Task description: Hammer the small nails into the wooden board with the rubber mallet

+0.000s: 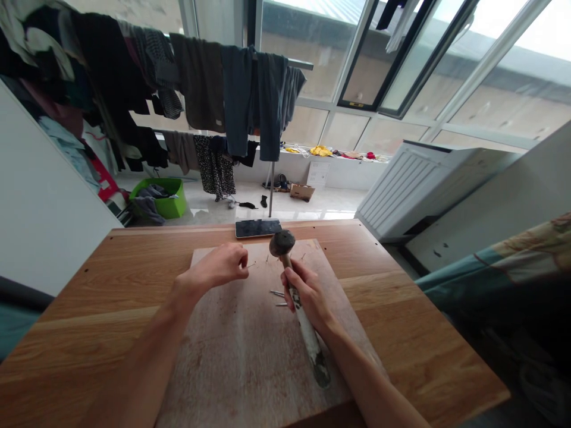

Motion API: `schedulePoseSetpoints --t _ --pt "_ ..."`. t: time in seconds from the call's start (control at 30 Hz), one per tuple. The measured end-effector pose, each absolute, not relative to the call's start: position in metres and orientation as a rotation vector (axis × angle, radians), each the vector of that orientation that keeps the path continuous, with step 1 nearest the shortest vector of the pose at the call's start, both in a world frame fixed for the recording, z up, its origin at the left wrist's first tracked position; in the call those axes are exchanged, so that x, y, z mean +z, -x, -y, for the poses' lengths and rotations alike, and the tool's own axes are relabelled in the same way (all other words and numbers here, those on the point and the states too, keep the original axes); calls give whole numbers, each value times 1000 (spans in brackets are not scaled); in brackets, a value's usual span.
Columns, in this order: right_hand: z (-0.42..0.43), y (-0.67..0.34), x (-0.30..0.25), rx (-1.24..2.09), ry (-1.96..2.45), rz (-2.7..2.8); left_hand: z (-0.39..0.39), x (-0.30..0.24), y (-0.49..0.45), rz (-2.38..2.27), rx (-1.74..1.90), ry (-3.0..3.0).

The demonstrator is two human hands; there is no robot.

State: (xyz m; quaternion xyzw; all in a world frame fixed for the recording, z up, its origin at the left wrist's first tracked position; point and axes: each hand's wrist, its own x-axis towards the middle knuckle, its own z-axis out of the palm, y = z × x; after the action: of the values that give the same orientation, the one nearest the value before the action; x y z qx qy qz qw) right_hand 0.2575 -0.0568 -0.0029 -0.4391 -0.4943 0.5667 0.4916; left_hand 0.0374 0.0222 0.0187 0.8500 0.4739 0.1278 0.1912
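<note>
My left hand [227, 263] is closed above the upper left of a worn wooden board [241, 356], its fingers curled. A thin nail [252, 264] sticks out at its fingertips, tilted to the right. My right hand [307, 291] wraps around the upper handle of a mallet [307, 327]. The mallet's dark rounded head points away from me, and the pale, paint-chipped handle slants back toward me. Several slim nails [267, 258] stand in the far part of the board, partly behind the mallet head. Beside my right fingers lie loose nails [277, 293], partly hidden by the hand.
The board rests on a wooden table [392, 303]. A phone [257, 228] lies at the table's far edge. Beyond it are a rack of hanging clothes [200, 83], a green basin [172, 202] and a white ribbed cabinet [410, 178]. Patterned cloth [499, 261] hangs at the right.
</note>
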Motion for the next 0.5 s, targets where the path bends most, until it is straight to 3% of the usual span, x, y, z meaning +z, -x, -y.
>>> schedulePoseSetpoints --t 0.5 --pt "56 -258 -2 1363 1056 1218 -17 14 -44 -1442 360 -2523"
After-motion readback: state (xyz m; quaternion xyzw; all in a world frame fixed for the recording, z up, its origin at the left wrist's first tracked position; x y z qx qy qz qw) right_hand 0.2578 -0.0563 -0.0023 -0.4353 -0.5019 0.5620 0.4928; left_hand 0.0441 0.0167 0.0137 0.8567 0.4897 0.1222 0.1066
